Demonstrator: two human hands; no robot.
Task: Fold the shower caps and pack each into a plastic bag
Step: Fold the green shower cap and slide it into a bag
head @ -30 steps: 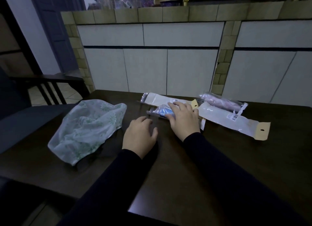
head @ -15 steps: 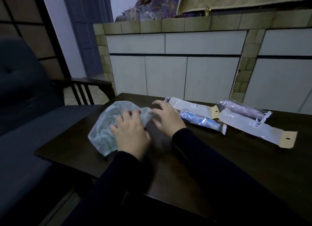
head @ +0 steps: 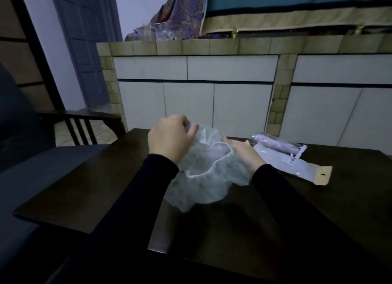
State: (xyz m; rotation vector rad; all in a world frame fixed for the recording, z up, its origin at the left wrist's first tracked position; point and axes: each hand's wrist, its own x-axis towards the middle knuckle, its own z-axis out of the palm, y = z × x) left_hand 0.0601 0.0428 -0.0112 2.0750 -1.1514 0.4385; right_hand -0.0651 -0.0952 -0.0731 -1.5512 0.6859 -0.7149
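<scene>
- Head view, centre left: the left hand pinched the upper edge of the shower cap.
- Centre: the cap hung open above the dark worktop.
- Centre right: the right hand gripped the cap's other side.
- Right: a flat plastic bag lay beside a packed bag.

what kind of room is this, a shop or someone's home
Most likely a home, perhaps a kitchen or dining area: a dark wooden table, a tiled counter with white cabinet doors behind it, and an upholstered chair to the left. Nothing shop-like shows.
</scene>
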